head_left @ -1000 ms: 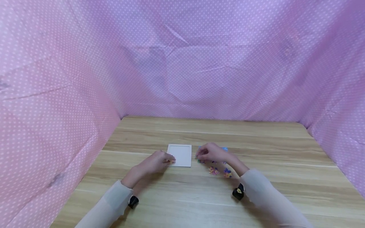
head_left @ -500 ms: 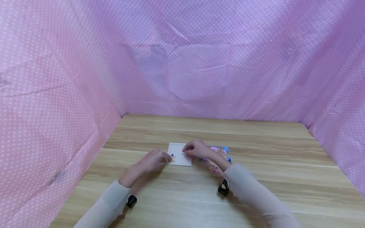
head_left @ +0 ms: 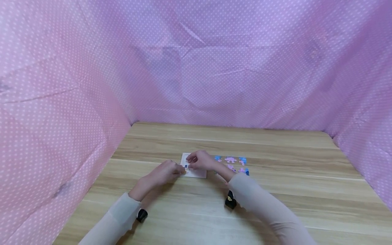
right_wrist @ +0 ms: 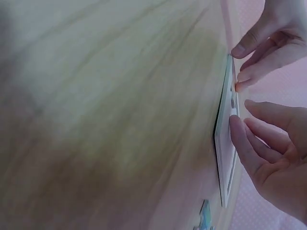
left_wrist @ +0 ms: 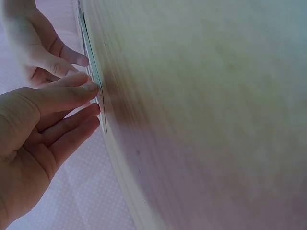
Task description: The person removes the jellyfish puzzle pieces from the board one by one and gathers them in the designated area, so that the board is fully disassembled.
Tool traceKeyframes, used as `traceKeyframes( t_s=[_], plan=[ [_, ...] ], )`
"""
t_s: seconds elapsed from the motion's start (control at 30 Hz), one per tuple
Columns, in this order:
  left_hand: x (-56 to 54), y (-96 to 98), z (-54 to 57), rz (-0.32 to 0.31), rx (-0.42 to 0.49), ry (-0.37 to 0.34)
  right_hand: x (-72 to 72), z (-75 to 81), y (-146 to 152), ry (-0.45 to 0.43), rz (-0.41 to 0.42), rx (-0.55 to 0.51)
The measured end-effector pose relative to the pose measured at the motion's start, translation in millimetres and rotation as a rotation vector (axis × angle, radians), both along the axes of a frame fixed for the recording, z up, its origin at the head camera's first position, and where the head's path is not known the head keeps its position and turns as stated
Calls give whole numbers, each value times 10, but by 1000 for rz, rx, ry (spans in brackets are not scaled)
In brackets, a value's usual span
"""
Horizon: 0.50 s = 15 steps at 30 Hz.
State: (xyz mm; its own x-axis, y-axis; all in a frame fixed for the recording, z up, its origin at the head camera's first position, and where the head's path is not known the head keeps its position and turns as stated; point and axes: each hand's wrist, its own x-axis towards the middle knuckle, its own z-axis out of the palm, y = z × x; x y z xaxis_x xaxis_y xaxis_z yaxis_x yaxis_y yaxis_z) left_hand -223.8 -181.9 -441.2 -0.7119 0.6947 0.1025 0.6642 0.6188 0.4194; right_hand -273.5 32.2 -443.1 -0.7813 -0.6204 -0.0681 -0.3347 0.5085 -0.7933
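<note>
A white square puzzle tray (head_left: 199, 174) lies on the table, with a few small colourful pieces (head_left: 187, 169) at its near left corner. My left hand (head_left: 166, 172) rests its fingertips on that corner; in the left wrist view its thumb and fingers (left_wrist: 72, 129) reach the tray's edge, fairly straight. Over the tray, my right hand (head_left: 200, 160) pinches a small puzzle piece, mostly hidden by the fingers. Seen from the right wrist, the right thumb and index finger (right_wrist: 244, 143) are close together low over the tray's surface (right_wrist: 225, 148), beside the left hand's fingertips.
Right of the tray lie several loose puzzle pieces, among them a pink one (head_left: 230, 159) and a blue and pink one (head_left: 243, 160). My right forearm (head_left: 263, 200) covers some of them. Pink dotted cloth (head_left: 196, 85) hangs behind and beside the wooden table (head_left: 183, 214).
My right hand has moved left from the loose pieces to over the tray, beside the left hand. The left hand has stayed at the tray's near left corner.
</note>
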Motion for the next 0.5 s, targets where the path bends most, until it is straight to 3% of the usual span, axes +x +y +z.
traceKeyframes(
  t_s=[0.23,0.5],
  plan=[
    [10,4,19,-1,2,-24,1,-55,-122,71,64,48],
    [23,26,43,11,-2,-44,14,-83,-152,81,38,48]
  ],
)
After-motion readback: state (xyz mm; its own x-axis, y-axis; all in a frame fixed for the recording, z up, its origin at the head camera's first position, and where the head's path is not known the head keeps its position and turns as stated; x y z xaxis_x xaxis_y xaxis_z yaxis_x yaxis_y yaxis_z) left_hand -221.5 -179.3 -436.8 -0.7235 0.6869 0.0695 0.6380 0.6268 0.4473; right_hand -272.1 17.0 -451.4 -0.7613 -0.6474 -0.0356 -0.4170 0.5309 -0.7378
